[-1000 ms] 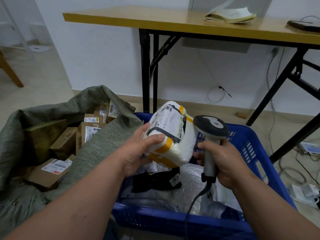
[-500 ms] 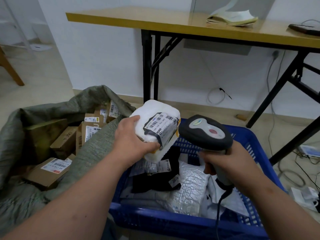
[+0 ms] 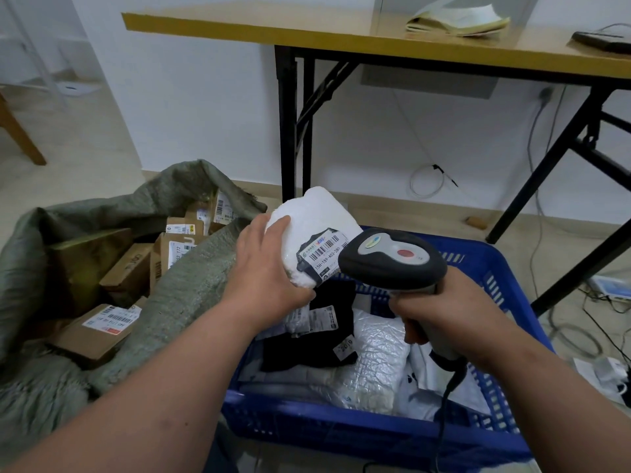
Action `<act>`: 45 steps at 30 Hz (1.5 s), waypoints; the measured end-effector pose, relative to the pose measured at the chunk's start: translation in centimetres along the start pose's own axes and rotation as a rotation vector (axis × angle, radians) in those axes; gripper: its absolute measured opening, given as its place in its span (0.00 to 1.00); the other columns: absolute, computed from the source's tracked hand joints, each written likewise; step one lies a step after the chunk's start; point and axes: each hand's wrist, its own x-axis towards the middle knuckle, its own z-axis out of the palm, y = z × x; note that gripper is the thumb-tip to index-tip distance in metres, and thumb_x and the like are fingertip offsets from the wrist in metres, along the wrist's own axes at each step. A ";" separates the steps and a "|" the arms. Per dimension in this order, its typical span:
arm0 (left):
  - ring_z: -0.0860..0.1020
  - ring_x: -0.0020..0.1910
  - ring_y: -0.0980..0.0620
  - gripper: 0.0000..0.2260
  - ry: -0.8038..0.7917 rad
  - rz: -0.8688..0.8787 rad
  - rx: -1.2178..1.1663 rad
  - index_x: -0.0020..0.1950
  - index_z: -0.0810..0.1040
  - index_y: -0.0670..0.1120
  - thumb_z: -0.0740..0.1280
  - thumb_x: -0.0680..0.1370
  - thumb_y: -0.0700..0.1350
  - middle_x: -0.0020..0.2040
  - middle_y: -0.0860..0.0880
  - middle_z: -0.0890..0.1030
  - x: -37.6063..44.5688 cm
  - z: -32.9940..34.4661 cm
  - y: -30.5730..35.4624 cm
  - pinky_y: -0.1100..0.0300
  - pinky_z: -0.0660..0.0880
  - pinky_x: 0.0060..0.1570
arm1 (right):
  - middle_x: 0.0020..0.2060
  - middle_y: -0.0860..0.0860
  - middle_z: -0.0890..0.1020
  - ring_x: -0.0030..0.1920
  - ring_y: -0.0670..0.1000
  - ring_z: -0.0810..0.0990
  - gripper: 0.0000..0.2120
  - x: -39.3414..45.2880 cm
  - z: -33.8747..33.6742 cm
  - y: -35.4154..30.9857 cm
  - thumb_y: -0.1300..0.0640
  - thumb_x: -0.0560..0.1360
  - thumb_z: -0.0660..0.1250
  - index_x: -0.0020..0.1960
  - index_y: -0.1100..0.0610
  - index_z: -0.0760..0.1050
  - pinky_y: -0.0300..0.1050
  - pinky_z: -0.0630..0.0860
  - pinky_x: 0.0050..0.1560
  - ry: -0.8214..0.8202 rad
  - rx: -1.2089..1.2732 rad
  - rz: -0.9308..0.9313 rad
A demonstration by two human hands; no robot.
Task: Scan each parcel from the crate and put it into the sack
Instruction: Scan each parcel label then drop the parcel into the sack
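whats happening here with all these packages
A person is scanning parcels. The left hand holds a white parcel above the blue crate, label facing the scanner held in the right hand. More parcels lie in the crate, and the green sack on the left already holds cardboard boxes.

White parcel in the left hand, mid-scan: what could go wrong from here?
1. The scanner head covers the right part of the label on the white parcel and sits very near it, so the read may fail.
2. The left hand grips only the parcel's left side; the soft wrap could slip back into the blue crate.
3. The sack rim sags over its boxes, so a tossed parcel might catch on it.
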 end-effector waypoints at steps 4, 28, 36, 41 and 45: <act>0.47 0.75 0.56 0.50 0.007 0.020 -0.002 0.78 0.55 0.52 0.79 0.62 0.54 0.75 0.58 0.49 -0.1 0.1 0.3 0.59 0.51 0.67 | 0.24 0.56 0.80 0.24 0.46 0.78 0.06 0.0 0.1 0.1 0.62 0.69 0.69 0.37 0.65 0.76 0.33 0.73 0.27 -0.003 -0.006 0.004; 0.51 0.69 0.64 0.46 0.312 0.043 -0.208 0.74 0.56 0.60 0.73 0.60 0.62 0.71 0.63 0.52 -1.9 -4.7 0.9 0.78 0.44 0.63 | 0.26 0.58 0.78 0.28 0.54 0.78 0.05 0.4 1.7 -2.5 0.65 0.72 0.68 0.41 0.68 0.76 0.54 0.77 0.36 0.121 0.221 -0.036; 0.56 0.74 0.46 0.43 0.704 -0.436 -0.221 0.74 0.66 0.54 0.79 0.62 0.58 0.75 0.45 0.56 -2.3 -10.4 -5.8 0.62 0.53 0.70 | 0.26 0.55 0.79 0.27 0.51 0.79 0.05 2.0 5.2 -3.8 0.63 0.72 0.70 0.41 0.64 0.77 0.49 0.77 0.33 0.012 0.263 -0.032; 0.48 0.77 0.42 0.45 0.642 -0.715 -0.058 0.78 0.58 0.52 0.76 0.67 0.61 0.79 0.45 0.46 -2.8 -10.6 -10.4 0.53 0.50 0.75 | 0.27 0.58 0.79 0.29 0.54 0.80 0.08 3.5 7.7 -4.1 0.62 0.73 0.71 0.40 0.67 0.78 0.54 0.78 0.38 -0.038 0.256 -0.036; 0.43 0.78 0.36 0.36 0.361 -0.952 0.029 0.80 0.51 0.54 0.67 0.77 0.55 0.80 0.50 0.39 -2.9 -10.2 -12.8 0.42 0.51 0.75 | 0.28 0.57 0.80 0.29 0.54 0.81 0.05 4.3 9.0 -4.4 0.61 0.73 0.71 0.43 0.64 0.79 0.52 0.78 0.35 -0.053 0.255 -0.046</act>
